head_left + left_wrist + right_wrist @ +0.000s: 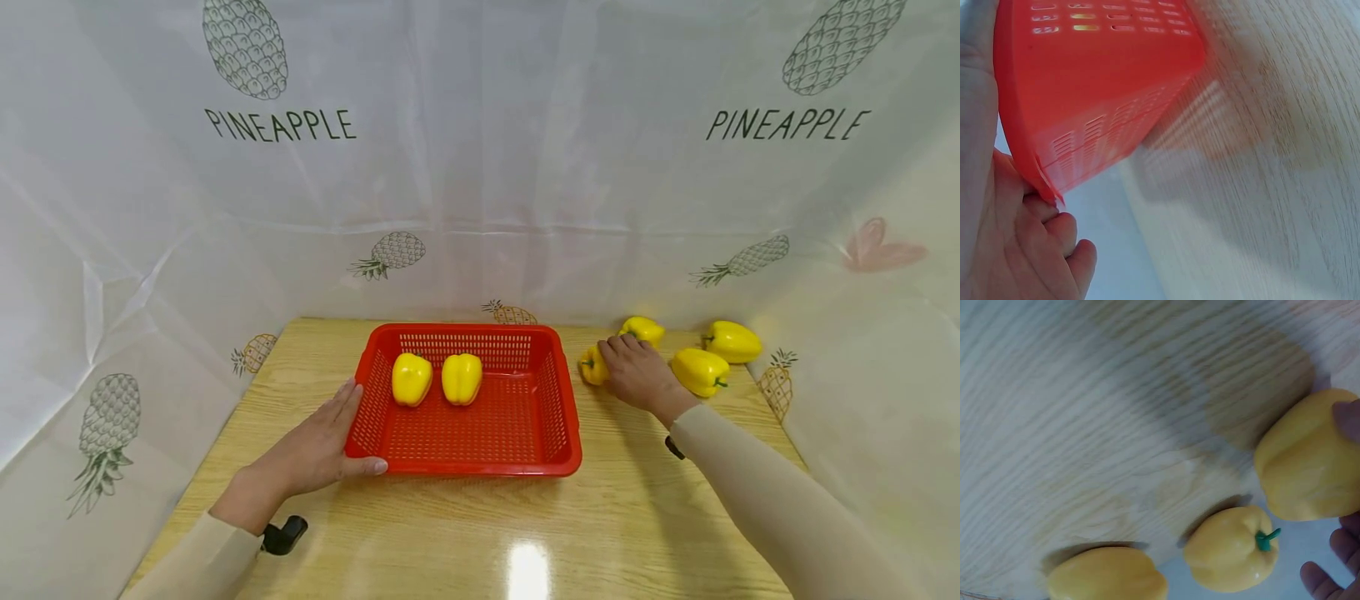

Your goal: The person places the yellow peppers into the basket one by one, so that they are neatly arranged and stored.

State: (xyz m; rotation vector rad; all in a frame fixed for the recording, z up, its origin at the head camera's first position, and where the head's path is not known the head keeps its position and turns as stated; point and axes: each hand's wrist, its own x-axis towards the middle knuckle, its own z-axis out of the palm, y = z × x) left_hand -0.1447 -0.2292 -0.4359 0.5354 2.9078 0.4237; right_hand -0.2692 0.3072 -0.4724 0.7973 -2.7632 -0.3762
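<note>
My left hand (318, 442) lies along the near left corner of a red plastic basket (468, 467), fingers straight against its left side and thumb on the front rim. In the left wrist view, fingertips touch the basket's rim (1019, 144) from outside. To the right of the basket, my right hand (637, 371) grips a yellow bell pepper (592, 367) from above. The right wrist view has the thumb on this pepper (1307, 459), with some fingers at its far side. Two yellow bell peppers, a left one (412, 380) and a right one (461, 379), sit inside the basket.
Around my right hand lie more bell peppers: one behind it (642, 331), one beside the wrist (700, 371) and one at the far right (733, 342). Everything stands on a wooden table (420, 533). A pineapple-print sheet (525, 167) hangs behind and at both sides.
</note>
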